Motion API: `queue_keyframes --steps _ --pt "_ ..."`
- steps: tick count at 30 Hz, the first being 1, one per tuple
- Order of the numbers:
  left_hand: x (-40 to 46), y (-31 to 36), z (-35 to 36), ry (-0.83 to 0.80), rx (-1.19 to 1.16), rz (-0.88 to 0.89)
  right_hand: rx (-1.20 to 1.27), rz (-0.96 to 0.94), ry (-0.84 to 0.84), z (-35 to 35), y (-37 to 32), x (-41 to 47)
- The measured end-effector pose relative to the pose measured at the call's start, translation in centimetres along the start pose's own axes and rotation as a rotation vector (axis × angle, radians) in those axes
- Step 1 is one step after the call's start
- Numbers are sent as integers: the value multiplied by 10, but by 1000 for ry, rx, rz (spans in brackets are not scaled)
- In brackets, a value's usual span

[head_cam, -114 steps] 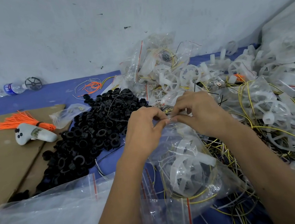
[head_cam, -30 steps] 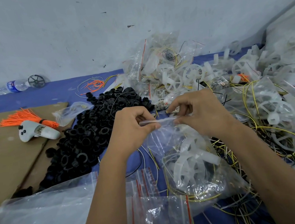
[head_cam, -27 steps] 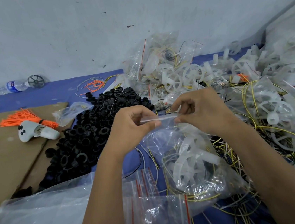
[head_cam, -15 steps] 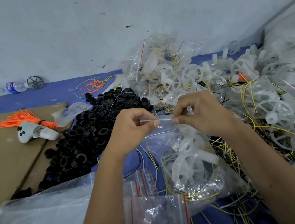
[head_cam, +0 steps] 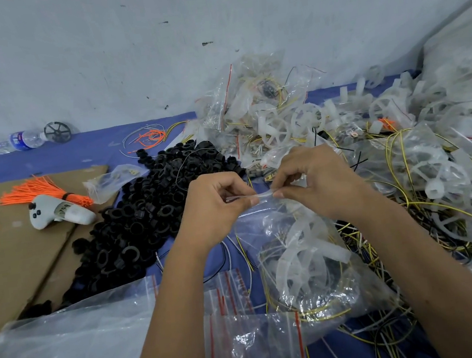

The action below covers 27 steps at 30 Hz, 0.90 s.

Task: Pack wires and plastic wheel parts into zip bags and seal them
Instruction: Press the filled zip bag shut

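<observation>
A clear zip bag [head_cam: 306,262] holds translucent white wheel parts and yellow wires and hangs in front of me. My left hand [head_cam: 216,201] pinches the left end of the bag's top strip between thumb and fingers. My right hand [head_cam: 314,181] pinches the same strip a little to the right. The short stretch of strip between the two hands is pulled flat. Loose white wheel parts [head_cam: 440,173] and yellow wires [head_cam: 395,143] lie piled to the right.
A heap of black rings [head_cam: 150,215] lies left of my hands. Empty zip bags with red stripes [head_cam: 247,339] lie near me, packed bags [head_cam: 251,94] at the wall. On cardboard [head_cam: 12,263] at left lie orange ties [head_cam: 39,189], a white controller [head_cam: 56,214] and a pen.
Over the last seconds my hands first moved apart along the bag's top strip. In the last half second they came a little closer, the pinches a short gap apart.
</observation>
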State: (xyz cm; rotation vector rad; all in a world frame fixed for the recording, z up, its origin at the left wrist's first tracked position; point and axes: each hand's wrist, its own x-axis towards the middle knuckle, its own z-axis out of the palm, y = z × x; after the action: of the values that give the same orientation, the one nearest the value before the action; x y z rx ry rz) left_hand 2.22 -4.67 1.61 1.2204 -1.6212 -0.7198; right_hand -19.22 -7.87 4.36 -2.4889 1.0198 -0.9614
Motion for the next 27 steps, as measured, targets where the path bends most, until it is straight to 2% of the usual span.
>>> queue_keyframes --steps 4,12,16,20,27 --pt "0 -2 1 8 -14 -5 -55 -45 -3 2 -4 2" --pt "-1 -2 -3 -33 -57 -24 33 43 13 3 -3 1" --pt "0 -1 -2 -16 -69 -37 -16 37 1 4 -5 3" --pt "-1 0 -2 -24 -41 -27 -20 25 23 6 -6 2" --pt "1 -4 2 -35 16 10 -61 27 -35 5 -11 5"
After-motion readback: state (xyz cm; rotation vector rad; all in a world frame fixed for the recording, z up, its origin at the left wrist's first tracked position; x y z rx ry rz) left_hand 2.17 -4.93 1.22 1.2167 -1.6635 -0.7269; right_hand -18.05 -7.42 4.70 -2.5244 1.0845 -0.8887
